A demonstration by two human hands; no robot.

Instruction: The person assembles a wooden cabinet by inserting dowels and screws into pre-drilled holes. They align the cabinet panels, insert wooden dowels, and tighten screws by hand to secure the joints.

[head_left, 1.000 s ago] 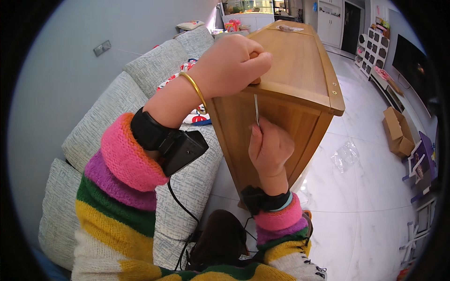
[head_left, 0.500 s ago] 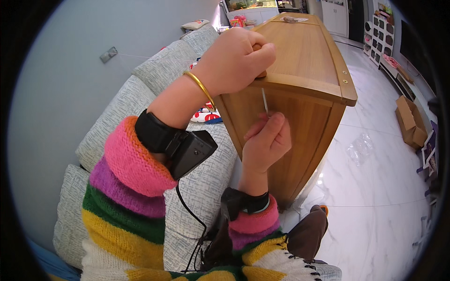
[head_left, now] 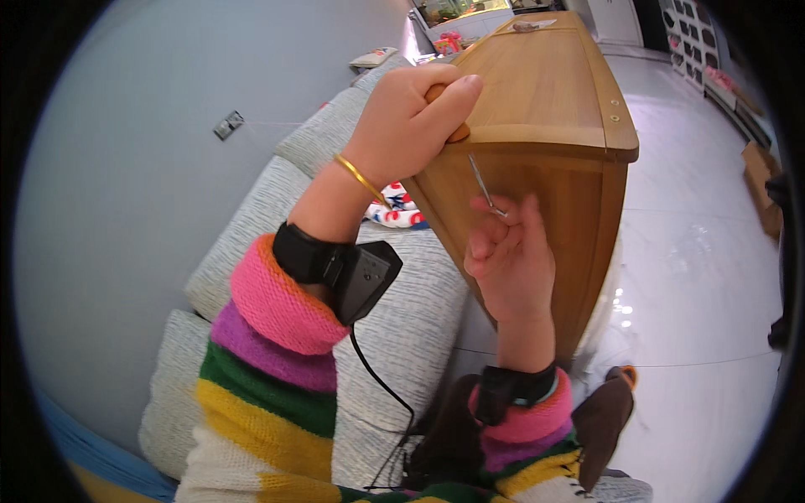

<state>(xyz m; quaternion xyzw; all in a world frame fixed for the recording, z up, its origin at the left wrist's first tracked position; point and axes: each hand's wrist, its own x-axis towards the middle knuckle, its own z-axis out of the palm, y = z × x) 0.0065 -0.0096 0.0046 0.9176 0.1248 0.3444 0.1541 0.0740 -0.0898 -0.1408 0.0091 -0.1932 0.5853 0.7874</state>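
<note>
My left hand (head_left: 411, 117) is closed round a small rounded wooden piece (head_left: 459, 132) at the near edge of a wooden furniture piece's top (head_left: 537, 92). Below that edge, a thin metal rod with a bent lower end, like a hex key (head_left: 480, 180), slants down. My right hand (head_left: 516, 260) is at its lower end, thumb raised apart and the other fingers loosely curled. One fingertip touches the bent end. The rod's upper tip meets the underside of the edge, where its seat is hidden. The wooden end panel (head_left: 570, 218) stands behind my right hand.
A grey sofa (head_left: 394, 285) with a patterned cloth (head_left: 394, 208) lies left of the furniture. A black cable (head_left: 377, 377) hangs from the device on my left wrist. White tiled floor (head_left: 679, 310) and a cardboard box (head_left: 761, 189) are to the right.
My right thumb has lifted off the rod, which it pinched before with the fingers. The rod now slants more and shows its bent end. My left hand keeps its grip; the view has shifted.
</note>
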